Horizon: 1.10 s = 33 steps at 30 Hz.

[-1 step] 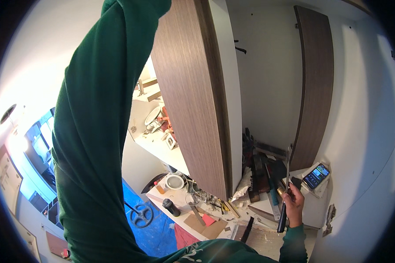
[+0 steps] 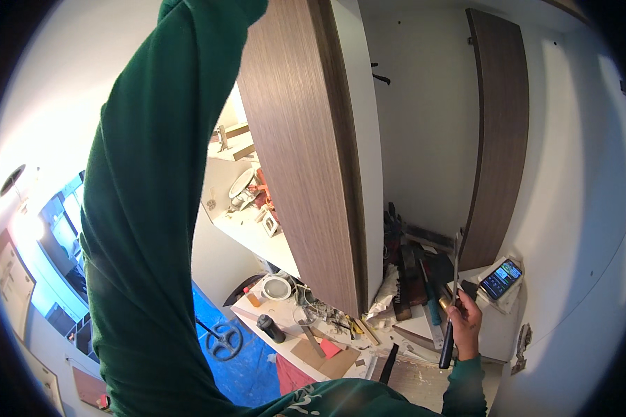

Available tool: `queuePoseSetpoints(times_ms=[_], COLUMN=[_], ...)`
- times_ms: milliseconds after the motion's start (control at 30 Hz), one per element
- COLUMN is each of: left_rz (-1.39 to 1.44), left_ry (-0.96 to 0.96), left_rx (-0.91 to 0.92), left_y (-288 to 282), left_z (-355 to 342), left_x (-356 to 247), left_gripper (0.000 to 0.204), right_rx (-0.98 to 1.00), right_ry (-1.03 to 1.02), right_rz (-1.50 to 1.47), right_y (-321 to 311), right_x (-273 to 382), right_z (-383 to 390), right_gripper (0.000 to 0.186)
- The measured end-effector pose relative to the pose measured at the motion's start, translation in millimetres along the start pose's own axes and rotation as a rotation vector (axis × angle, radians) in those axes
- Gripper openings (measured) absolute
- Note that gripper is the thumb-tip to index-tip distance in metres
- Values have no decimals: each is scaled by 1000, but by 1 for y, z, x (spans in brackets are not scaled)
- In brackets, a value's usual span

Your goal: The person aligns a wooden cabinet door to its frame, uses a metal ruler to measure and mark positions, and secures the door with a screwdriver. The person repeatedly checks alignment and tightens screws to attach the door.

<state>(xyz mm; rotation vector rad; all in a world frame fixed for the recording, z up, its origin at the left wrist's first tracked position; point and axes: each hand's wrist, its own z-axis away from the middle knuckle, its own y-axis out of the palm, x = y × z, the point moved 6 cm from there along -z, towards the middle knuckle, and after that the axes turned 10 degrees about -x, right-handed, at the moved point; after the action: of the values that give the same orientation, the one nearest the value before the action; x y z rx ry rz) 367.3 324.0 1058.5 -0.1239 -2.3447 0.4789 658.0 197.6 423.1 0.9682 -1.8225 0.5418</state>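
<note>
Green fleece, left sleeve (image 2: 142, 208), runs from 7 up to 11 o'clock; left hand lies beyond the upper edge, so its state and hold cannot be told. At 7 o'clock: black spoked wheel (image 2: 224, 340) on blue floor covering (image 2: 240, 382). Near 6–7, table (image 2: 285, 313) with dark flask (image 2: 270, 328) and cardboard (image 2: 337, 365). Wood-grain panel (image 2: 299, 139) stands at 12, just beside the sleeve; contact not determinable. Right hand (image 2: 468, 321) at 4 o'clock: fingers curled closed round a slim tool (image 2: 456, 278), metal shaft pointing to 12, black handle end to 6. Its tip appears level with the lower part of a second panel (image 2: 497, 139) at 2; touching or apart, cannot tell. Step in hand, judged: tool held ready, left arm raised high. Any shift of the tool would call for clearance from that panel's edge. Phone (image 2: 501, 279), towards 4, lit; its screen text is too small to read. White marks on the garment front: illegible. No label readable elsewhere.
</note>
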Motion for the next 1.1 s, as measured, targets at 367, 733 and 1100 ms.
queuePoseSetpoints(times_ms=[367, 733, 1100], left_rz=[913, 856, 796], left_ry=[-345, -129, -112], left_rx=[-211, -736, -877], left_y=[1, 15, 43], left_z=[46, 96, 108], left_x=[46, -9, -14], left_gripper=[29, 35, 66], right_rx=[24, -76, -83], right_ry=[-15, 45, -201], right_rz=[-13, -305, -276], right_y=[8, 10, 33], right_x=[1, 45, 148], right_z=[-9, -13, -13], right_gripper=[52, 64, 60])
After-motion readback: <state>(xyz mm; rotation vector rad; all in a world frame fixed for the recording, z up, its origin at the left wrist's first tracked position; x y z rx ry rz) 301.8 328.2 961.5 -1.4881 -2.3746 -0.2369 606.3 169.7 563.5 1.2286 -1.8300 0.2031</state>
